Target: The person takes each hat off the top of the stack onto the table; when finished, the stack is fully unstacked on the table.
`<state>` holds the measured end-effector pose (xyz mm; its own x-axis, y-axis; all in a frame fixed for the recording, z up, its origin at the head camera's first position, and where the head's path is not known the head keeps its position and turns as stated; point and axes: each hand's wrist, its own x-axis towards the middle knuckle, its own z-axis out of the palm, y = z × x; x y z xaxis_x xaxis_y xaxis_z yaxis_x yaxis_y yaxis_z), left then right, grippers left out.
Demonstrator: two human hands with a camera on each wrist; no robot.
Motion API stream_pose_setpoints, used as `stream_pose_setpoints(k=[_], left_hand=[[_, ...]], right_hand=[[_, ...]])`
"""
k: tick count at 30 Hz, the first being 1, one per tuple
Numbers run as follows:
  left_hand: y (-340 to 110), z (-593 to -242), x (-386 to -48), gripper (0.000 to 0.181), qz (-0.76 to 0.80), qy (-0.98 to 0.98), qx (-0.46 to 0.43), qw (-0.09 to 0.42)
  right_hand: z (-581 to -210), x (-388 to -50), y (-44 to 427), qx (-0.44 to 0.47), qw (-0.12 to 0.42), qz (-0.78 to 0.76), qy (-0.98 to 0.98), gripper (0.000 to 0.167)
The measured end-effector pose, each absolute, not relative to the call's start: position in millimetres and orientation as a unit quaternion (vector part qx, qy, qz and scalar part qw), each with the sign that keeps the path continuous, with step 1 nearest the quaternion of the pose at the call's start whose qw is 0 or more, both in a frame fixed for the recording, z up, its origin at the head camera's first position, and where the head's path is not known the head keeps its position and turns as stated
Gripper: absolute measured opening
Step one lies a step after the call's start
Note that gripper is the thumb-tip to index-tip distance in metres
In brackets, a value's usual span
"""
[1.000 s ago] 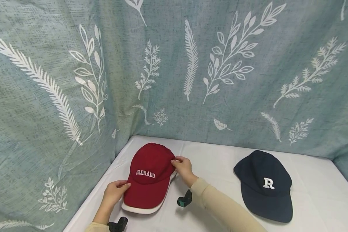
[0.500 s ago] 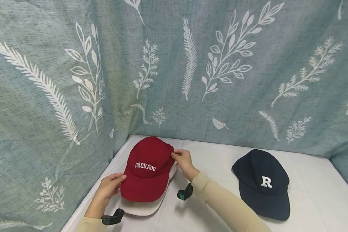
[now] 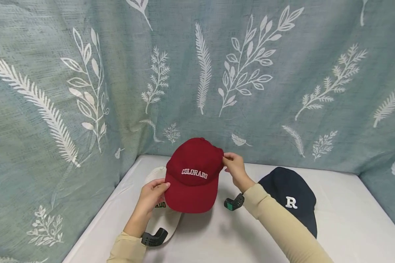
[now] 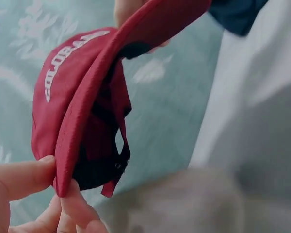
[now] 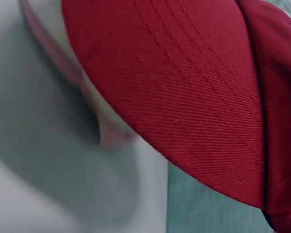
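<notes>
A red cap (image 3: pixel 191 197) with COLORADO lettering is held up above the table between both hands. The left hand (image 3: pixel 150 195) pinches the left edge of its brim; in the left wrist view thumb and fingers (image 4: pixel 80 206) grip the brim edge of the red cap (image 4: pixel 72 111). At the cap's right rear edge the right hand (image 3: pixel 236 168) pinches the fabric. The right wrist view is mostly filled by the red brim (image 5: pixel 184 92), with the right hand barely in it. A white cap (image 3: pixel 164 223) lies on the table, partly covered by the left hand and red cap.
A navy cap (image 3: pixel 296 186) with a white R lies at the right, partly behind the right forearm. The white table (image 3: pixel 217 241) meets a blue-green leaf-patterned curtain (image 3: pixel 184 73) at the back and left.
Both hands have lifted the red cap off the white cap and moved it up and to the right. More of the white cap shows. The head view has shifted slightly.
</notes>
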<state>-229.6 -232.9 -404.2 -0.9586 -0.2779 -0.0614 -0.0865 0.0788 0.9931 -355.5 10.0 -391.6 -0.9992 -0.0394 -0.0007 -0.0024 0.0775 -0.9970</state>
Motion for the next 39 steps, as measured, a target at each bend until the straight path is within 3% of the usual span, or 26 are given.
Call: stream_pose_setpoints(k=[11, 24, 31, 35, 39], left_hand=[[-172.3, -452.1, -249.6, 0.034, -0.654, -0.749, 0.100, 0.025], [-142.5, -493.3, -254.9, 0.028, -0.578, -0.810, 0.099, -0.009], [-140.5, -490.8, -252.5, 0.033, -0.539, -0.840, 0.062, -0.007], [-141.8, -479.9, -254.0, 0.037, -0.530, -0.847, 0.036, 0.004], [-147.1, -459.7, -253.9, 0.034, -0.501, -0.863, 0.002, 0.056]], right_hand=[[-416.4, -359.4, 78.9, 0.023, 0.037, -0.611, 0.790, 0.027], [-459.3, -353.8, 104.3, 0.044, 0.007, -0.542, 0.839, 0.024], [-458.7, -344.8, 111.9, 0.034, 0.008, -0.539, 0.842, 0.029], [-447.1, -343.7, 112.5, 0.011, -0.037, -0.503, 0.863, 0.030], [-432.7, -342.9, 104.4, -0.023, -0.089, -0.484, 0.870, 0.029]])
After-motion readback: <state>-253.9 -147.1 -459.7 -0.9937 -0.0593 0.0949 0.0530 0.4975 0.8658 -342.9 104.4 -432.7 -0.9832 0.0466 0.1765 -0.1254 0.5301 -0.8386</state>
